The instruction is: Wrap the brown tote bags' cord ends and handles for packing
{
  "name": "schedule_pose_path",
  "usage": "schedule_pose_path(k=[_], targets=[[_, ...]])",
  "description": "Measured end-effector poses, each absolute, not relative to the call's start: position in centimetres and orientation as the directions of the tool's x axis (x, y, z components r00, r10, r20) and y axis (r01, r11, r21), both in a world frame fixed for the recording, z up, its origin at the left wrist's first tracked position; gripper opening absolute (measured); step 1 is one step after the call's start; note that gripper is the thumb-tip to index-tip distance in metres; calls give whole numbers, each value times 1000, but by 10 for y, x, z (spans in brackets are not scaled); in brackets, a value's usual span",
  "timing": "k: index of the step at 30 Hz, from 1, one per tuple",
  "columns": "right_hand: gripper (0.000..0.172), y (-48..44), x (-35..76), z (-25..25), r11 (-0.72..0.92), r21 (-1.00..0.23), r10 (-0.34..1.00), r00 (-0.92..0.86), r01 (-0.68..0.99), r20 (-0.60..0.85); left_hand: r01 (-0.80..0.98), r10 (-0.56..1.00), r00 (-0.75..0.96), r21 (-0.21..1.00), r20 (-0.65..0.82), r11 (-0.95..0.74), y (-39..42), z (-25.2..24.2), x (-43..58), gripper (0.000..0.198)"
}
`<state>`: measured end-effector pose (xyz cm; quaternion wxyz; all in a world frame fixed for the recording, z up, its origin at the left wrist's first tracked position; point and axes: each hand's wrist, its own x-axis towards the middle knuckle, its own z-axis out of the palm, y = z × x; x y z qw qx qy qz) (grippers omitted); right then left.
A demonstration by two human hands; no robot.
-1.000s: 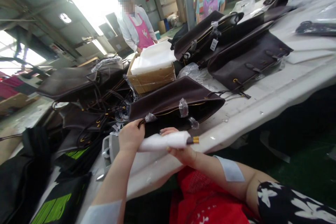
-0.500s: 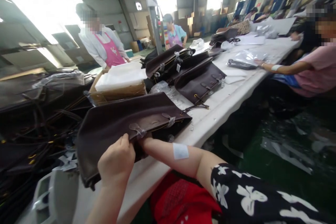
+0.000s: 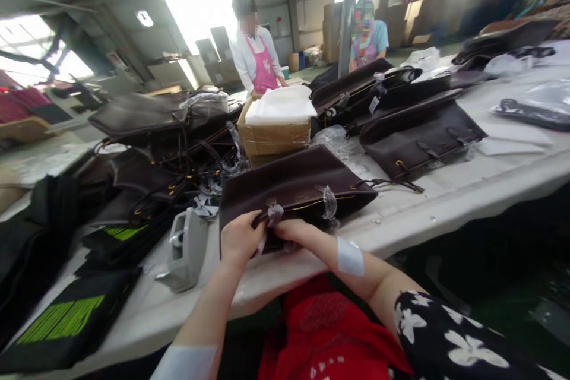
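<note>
A dark brown leather handbag (image 3: 285, 178) lies on the white-covered table in front of me, its opening towards me. Clear plastic wraps its strap fittings, and a yellow zip edge shows along the mouth. My left hand (image 3: 240, 238) is closed on the left end of the bag's opening edge. A bit of something white shows beneath those fingers. My right hand (image 3: 288, 229) reaches into the mouth of the bag; its fingers are hidden inside.
A cardboard box (image 3: 275, 138) holding white sheets stands behind the bag. More brown bags (image 3: 418, 136) lie to the right and in a pile at left. A grey tape dispenser (image 3: 189, 249) stands near black dust bags (image 3: 66, 314). Two people in pink aprons stand beyond the table.
My view has swung to the left, bringing the tape dispenser and black dust bags into sight. Both hands remain at the bag's mouth, the left still gripping its edge.
</note>
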<state>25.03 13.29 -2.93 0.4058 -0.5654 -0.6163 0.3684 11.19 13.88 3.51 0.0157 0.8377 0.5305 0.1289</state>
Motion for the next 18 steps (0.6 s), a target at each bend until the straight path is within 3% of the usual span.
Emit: schedule_pose_path(k=[3, 5, 11, 13, 15, 18], targets=[[13, 112, 252, -37, 184, -752, 982, -160, 633, 105, 892, 908, 404, 176, 107, -417, 148, 37, 114, 36], [31, 103, 255, -36, 246, -678, 968, -209, 693, 138, 883, 899, 435, 168, 60, -438, 153, 40, 116, 35], [71, 110, 249, -25, 283, -683, 947, -309, 674, 88, 867, 875, 475, 120, 89, -483, 157, 44, 119, 34], [63, 115, 243, -26, 256, -688, 958, -274, 679, 86, 874, 877, 471, 85, 100, -479, 152, 44, 122, 35], [43, 122, 240, -31, 215, -697, 965, -257, 684, 46, 882, 880, 461, 50, 111, -468, 145, 44, 126, 38], [24, 138, 242, -45, 171, -786, 958, -286, 595, -8, 868, 861, 488, 20, 141, -496, 136, 40, 131, 41]])
